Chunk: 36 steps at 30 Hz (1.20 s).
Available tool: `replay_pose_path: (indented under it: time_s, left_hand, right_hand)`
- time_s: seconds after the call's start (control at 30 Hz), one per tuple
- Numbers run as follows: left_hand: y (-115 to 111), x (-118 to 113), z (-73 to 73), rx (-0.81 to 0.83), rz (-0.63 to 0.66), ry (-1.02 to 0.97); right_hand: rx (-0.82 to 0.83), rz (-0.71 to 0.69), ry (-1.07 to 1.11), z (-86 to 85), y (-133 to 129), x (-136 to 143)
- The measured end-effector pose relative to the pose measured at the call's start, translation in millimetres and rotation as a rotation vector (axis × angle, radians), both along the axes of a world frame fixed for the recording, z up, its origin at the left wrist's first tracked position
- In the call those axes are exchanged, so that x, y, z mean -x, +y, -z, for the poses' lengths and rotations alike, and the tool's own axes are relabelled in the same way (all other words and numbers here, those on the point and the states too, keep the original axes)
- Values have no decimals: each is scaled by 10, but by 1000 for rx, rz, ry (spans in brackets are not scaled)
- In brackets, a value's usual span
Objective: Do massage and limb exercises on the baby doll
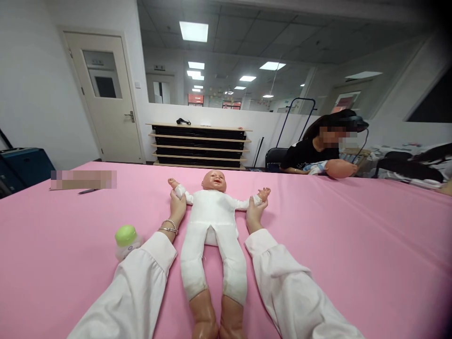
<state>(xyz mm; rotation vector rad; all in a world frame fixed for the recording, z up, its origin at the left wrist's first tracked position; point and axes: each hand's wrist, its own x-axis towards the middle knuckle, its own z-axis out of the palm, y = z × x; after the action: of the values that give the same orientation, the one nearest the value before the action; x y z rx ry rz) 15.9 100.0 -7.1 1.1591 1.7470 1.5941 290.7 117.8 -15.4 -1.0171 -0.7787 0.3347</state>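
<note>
A baby doll (213,207) with a white cloth body lies on its back on the pink table, head away from me and feet toward me. Its arms are stretched out to both sides. My left hand (177,207) is wrapped round the doll's forearm on the left, just below its small plastic hand. On the other side, my right hand (254,213) grips the doll's other forearm near the wrist. A bracelet and long white sleeves show on my arms. Beside my left forearm stands a jar with a green lid (126,235), partly hidden by the sleeve.
A pink cloth covers the table (335,245). A dark pen-like object (88,191) lies at the far left beside a blurred patch. Across the table at right, a person (314,146) in black leans over another doll (339,168). Stacked boards (199,141) stand by the wall.
</note>
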Motion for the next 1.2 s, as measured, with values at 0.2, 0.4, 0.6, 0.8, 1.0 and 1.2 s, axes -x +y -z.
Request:
replay_pose_path:
  time_s: [0.2,0.4,0.6,0.8,1.0,1.2]
  left_hand:
    - [-40,-20,-66,17,5,-2]
    - [-13,-21,-80,15,3,10]
    - [48,-14,-18,8,-20,34]
    - [53,-4,-5,6,2,43]
    - [26,-7,-48,22,12,55]
    - [17,-21,-56,22,3,2]
  right_hand:
    - [6,0,-21,-48,-32,34]
    - [70,-14,0,-89,-15,55]
    - [119,-82,-42,-124,-31,83]
    - [94,-90,-100,-125,-55,104]
    - [68,-109,-94,-141,-63,112]
    - [74,-57,-4,-95,4,69]
